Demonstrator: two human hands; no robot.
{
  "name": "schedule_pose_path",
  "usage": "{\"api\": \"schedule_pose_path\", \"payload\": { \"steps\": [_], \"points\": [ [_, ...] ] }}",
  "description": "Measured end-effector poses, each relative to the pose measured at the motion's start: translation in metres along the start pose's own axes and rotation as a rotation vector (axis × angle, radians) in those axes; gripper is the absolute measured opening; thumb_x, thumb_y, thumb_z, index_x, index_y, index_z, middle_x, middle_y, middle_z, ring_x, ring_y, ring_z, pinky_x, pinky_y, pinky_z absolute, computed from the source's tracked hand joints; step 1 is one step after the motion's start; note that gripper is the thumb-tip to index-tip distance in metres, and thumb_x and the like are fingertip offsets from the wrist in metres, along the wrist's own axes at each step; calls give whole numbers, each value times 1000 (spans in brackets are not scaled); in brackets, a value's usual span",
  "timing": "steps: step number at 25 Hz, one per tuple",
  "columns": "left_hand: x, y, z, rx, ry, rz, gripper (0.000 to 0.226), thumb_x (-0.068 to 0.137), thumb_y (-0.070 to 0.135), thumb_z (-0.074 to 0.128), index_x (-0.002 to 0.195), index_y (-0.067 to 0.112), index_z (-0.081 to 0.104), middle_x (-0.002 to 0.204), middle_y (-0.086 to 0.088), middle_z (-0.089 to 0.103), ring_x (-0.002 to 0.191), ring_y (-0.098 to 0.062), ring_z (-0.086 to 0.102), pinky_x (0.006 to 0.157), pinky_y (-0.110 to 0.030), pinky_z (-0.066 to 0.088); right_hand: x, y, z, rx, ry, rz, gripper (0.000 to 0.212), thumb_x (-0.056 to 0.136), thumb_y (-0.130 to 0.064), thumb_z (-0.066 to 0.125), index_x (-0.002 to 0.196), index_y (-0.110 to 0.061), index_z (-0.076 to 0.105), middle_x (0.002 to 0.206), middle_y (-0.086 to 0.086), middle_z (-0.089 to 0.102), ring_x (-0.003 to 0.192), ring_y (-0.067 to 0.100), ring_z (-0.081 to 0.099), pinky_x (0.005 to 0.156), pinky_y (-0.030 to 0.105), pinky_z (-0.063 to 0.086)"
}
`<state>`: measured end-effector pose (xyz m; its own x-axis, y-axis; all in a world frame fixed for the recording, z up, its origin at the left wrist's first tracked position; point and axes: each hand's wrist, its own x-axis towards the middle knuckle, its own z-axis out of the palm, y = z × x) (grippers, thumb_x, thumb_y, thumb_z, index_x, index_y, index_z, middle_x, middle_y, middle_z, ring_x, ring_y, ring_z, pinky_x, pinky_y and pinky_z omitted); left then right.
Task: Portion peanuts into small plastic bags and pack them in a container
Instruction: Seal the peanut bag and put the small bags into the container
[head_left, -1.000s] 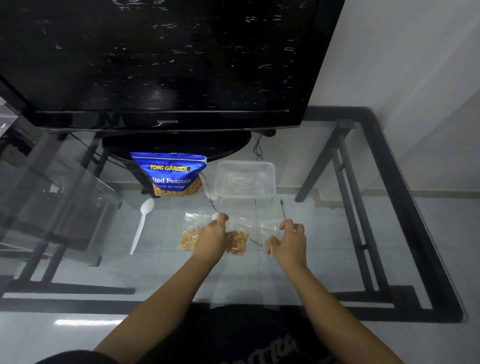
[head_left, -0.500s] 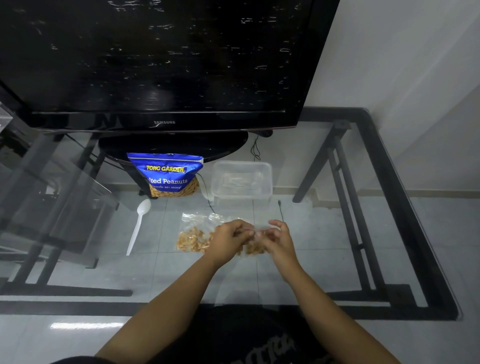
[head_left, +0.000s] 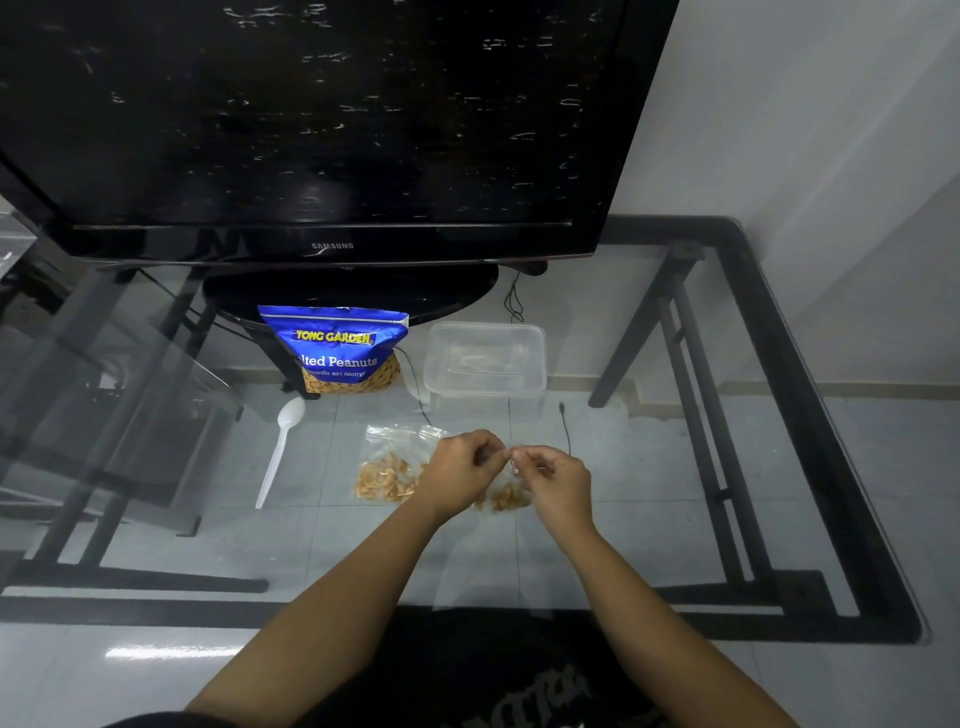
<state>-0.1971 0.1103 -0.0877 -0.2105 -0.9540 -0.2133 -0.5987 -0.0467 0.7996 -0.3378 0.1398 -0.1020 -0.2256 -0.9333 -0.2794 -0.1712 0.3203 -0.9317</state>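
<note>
Pinching the top edge of a small clear bag (head_left: 503, 493) with both hands, thumb against fingers on each side. My left hand (head_left: 464, 470) and right hand (head_left: 555, 480) meet almost fingertip to fingertip over the middle of the glass table (head_left: 675, 467). Bag hangs below the pinch; peanuts sit in its lower part, visible between my wrists. Whether the bag's mouth is sealed, I cannot tell: the plastic is too clear and my fingers cover it.

Second small bag (head_left: 390, 470) lies flat on the glass just left of my left hand, peanuts gathered at its near end, its far end empty and crinkled. My left hand overlaps its right edge in this view; contact cannot be judged.

White plastic spoon (head_left: 280, 449) lies further left, bowl at the far end, handle pointing toward me, apart from both bags.

Blue Tong Garden salted peanuts pouch (head_left: 340, 351) stands upright at the far side, directly beyond the spoon and the flat bag, against the foot of the television stand (head_left: 348, 291). Clear rectangular container (head_left: 484, 358) stands to the right of the pouch, open top, no lid on it; it looks empty, though reflections make this uncertain.

Black television (head_left: 311, 119) fills the far part of the view. Thin black cable (head_left: 567, 426) lies on the glass just beyond my right hand.
</note>
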Motion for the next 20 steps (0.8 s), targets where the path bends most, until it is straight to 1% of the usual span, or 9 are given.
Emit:
{"api": "schedule_pose_path", "payload": {
  "steps": [4, 8, 11, 13, 14, 16, 18, 19, 20],
  "points": [
    [0, 1, 1, 68, 9, 41, 16, 89, 24, 58, 84, 11, 66, 72, -7, 65, 68, -20, 59, 64, -32, 48, 0, -3, 4, -104, 31, -6, 7, 85, -18, 66, 85, -17, 72, 74, -5, 69, 76, 13, 67, 71, 24, 53],
    [-1, 0, -3, 32, 20, 8, 13, 88, 21, 60, 80, 11, 64, 68, -6, 62, 58, -20, 57, 58, -33, 49, 2, -3, 6, -102, 63, 42, 7, 84, -18, 66, 82, -18, 73, 74, -3, 70, 77, 15, 68, 73, 29, 54],
    [-4, -2, -8, 26, 11, -10, 11, 88, 18, 60, 79, 12, 62, 70, -10, 66, 59, -23, 62, 53, -23, 48, 3, -1, 4, -82, 80, 74, 7, 84, -19, 67, 84, -16, 73, 75, -4, 68, 78, 17, 67, 74, 31, 55],
    [-4, -1, -10, 15, 2, -29, 13, 88, 17, 61, 76, 12, 60, 68, -9, 66, 55, -17, 62, 45, -14, 44, 4, -1, 2, -72, 86, 85, 8, 84, -20, 67, 85, -15, 73, 75, -5, 67, 78, 16, 66, 76, 31, 54],
    [-4, 0, -11, 3, 1, -42, 16, 88, 17, 62, 74, 12, 59, 64, -6, 64, 50, -9, 59, 43, -11, 42, 5, -1, 2, -65, 84, 96, 7, 84, -20, 67, 83, -16, 72, 75, -5, 68, 78, 15, 66, 76, 31, 55],
    [-5, 0, -12, -13, 14, -70, 19, 87, 19, 64, 71, 11, 58, 58, -1, 60, 44, -3, 55, 42, -9, 40, 6, 2, 1, -16, 47, 138, 7, 84, -21, 67, 78, -22, 70, 76, -3, 69, 79, 18, 67, 77, 34, 56],
    [-5, -2, -13, -5, 35, -97, 19, 84, 22, 67, 73, 8, 60, 58, 2, 60, 46, -2, 56, 43, -8, 40, 6, 3, -1, 50, -12, 187, 9, 84, -21, 67, 77, -26, 69, 81, -1, 71, 83, 21, 68, 77, 35, 58],
    [-5, -2, -14, 16, 45, -99, 20, 83, 24, 69, 75, 7, 63, 62, 0, 62, 51, -4, 57, 48, -11, 43, 8, 4, -2, 31, -34, 177, 5, 85, -22, 67, 81, -25, 70, 84, -2, 71, 84, 19, 67, 78, 35, 58],
    [-4, -2, -14, 47, 50, -93, 20, 82, 26, 69, 79, 7, 66, 67, -2, 65, 58, -9, 60, 54, -16, 46, 9, 4, -3, -27, -44, 141, 8, 85, -23, 66, 90, -20, 71, 89, -3, 71, 85, 15, 66, 82, 34, 57]
  ]
}}
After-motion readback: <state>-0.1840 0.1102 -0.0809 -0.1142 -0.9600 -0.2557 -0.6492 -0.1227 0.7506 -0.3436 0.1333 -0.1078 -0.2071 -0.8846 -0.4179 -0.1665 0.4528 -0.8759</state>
